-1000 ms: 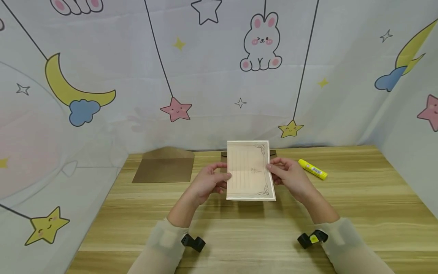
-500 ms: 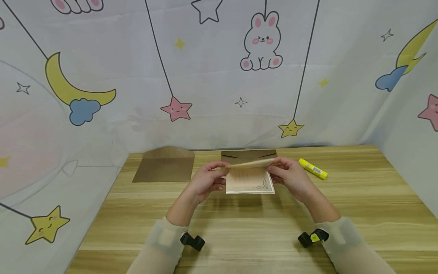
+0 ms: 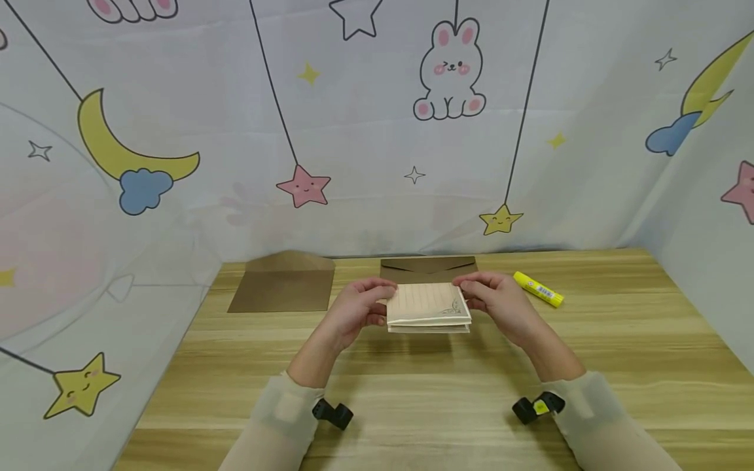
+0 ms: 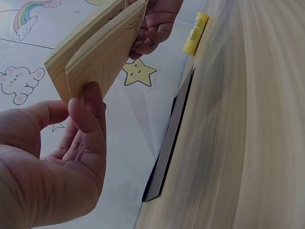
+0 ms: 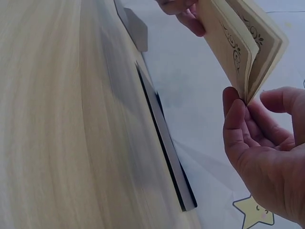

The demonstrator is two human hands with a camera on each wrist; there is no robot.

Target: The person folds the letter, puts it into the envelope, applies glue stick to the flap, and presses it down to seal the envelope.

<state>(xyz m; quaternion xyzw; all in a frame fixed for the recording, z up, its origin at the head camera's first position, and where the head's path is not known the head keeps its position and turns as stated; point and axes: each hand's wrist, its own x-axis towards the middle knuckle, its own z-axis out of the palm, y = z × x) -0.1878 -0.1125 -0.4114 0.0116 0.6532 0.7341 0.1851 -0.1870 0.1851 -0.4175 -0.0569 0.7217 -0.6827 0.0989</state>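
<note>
A cream sheet of lined letter paper (image 3: 427,302), with a scroll ornament at its corner, is folded over on itself and held above the table. My left hand (image 3: 358,307) grips its left side near the fold. At the opposite side, my right hand (image 3: 497,297) pinches the fold end. In the left wrist view the two halves of the letter paper (image 4: 107,52) stand a little apart at their loose edges. The right wrist view shows the fold of the paper (image 5: 228,47) between the curled fingers (image 5: 234,114) of the right hand.
A brown envelope (image 3: 283,291) with its flap raised lies at the back left of the wooden table (image 3: 412,418). Behind the paper lies a second brown envelope (image 3: 429,264), its flap down. To the right is a yellow glue stick (image 3: 538,290). A printed curtain (image 3: 365,131) hangs behind.
The letter paper has gone from spread open to folded, its far half coming down over the near half. Both hands have stayed at its sides, and the envelope behind shows more.
</note>
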